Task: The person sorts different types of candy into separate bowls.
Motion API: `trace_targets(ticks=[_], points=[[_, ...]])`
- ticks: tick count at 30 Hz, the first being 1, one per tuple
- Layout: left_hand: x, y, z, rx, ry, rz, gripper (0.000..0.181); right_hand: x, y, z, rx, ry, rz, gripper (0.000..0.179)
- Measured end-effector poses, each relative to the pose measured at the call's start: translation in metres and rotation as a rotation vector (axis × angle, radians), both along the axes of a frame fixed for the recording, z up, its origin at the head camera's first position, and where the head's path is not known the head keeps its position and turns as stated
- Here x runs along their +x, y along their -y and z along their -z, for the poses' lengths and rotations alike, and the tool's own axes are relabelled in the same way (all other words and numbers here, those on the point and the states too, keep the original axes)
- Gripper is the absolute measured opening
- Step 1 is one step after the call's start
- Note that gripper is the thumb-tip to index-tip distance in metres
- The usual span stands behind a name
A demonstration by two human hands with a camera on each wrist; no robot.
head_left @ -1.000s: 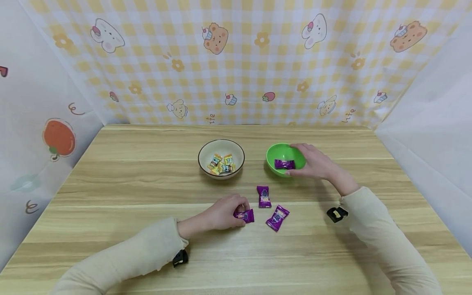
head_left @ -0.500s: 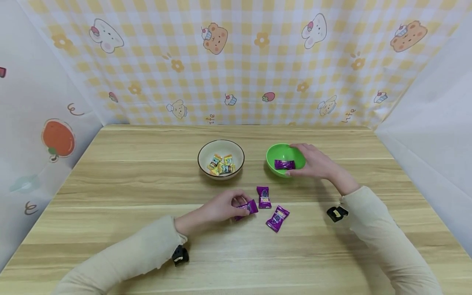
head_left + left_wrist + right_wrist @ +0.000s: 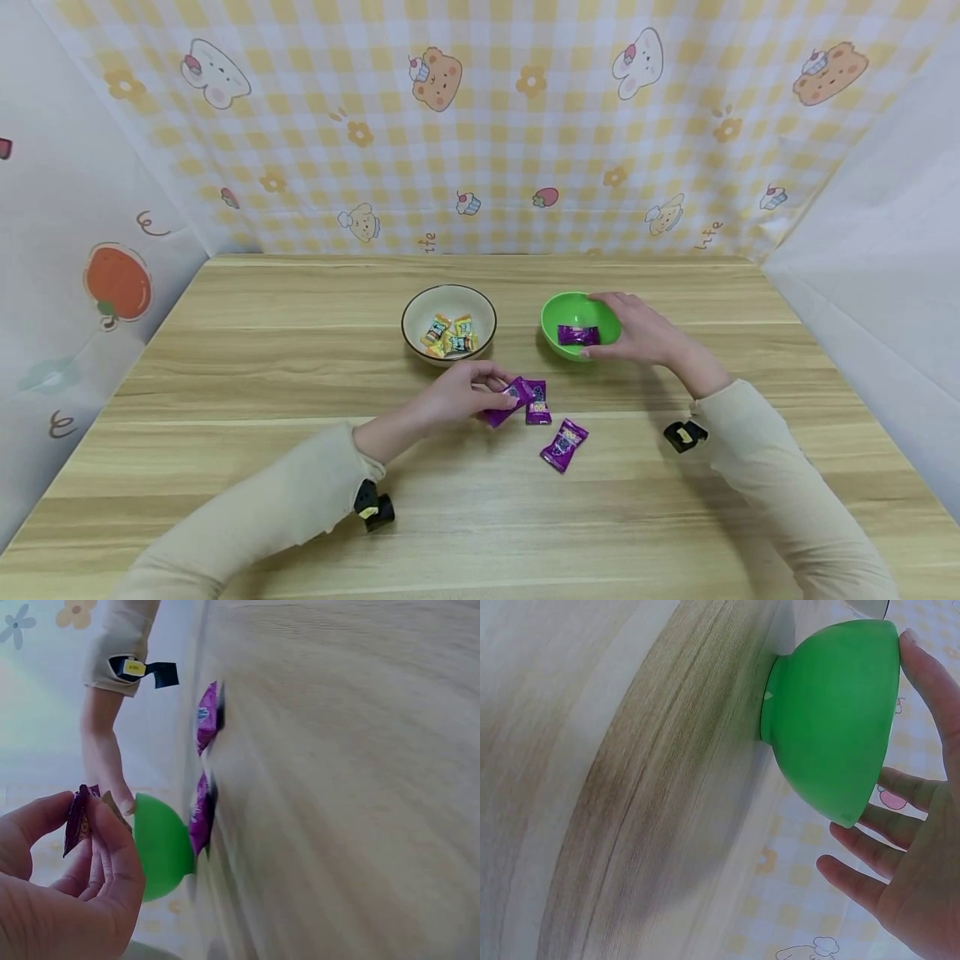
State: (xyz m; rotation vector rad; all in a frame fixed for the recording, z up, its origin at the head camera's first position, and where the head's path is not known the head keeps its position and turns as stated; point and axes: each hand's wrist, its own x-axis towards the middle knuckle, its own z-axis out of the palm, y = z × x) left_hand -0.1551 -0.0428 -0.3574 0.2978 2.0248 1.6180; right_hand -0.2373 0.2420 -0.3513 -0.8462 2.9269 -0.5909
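My left hand (image 3: 453,400) pinches a purple wrapped candy (image 3: 516,392) between thumb and fingers, raised over the table in the left wrist view. In the head view this candy overlaps a second purple candy (image 3: 538,410) lying on the wood. Closer to me lies a third purple candy (image 3: 565,446), set at a slant. My right hand (image 3: 641,333) holds the green bowl (image 3: 832,712) by its rim, thumb at the near side and fingers at the far side. The bowl stands upright, and one purple candy (image 3: 578,335) rests inside it.
A cream bowl (image 3: 420,310) with a dark rim stands left of the green one, holding several yellow-wrapped candies (image 3: 459,342). Both bowls sit toward the back of the wooden table (image 3: 300,333). A checked curtain (image 3: 480,133) hangs behind the table.
My left hand has lifted its purple candy off the table and moved it away from me and slightly right. My right hand and the green bowl have stayed in place.
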Motion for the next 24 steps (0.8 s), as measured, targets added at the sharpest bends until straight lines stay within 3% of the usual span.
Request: trace_targets(ticks=[10, 16, 24], points=[[-0.015, -0.019, -0.015, 0.007, -0.027, -0.040, 0.029, 0.001, 0.000, 0.000, -0.004, 0.013, 0.005, 0.093], [-0.031, -0.036, -0.024, 0.019, -0.010, -0.085, 0.030, 0.001, 0.000, 0.001, -0.007, 0.005, 0.002, 0.093], [-0.055, -0.050, -0.025, 0.008, -0.064, -0.103, 0.030, 0.001, 0.000, 0.001, -0.008, 0.002, -0.005, 0.091]])
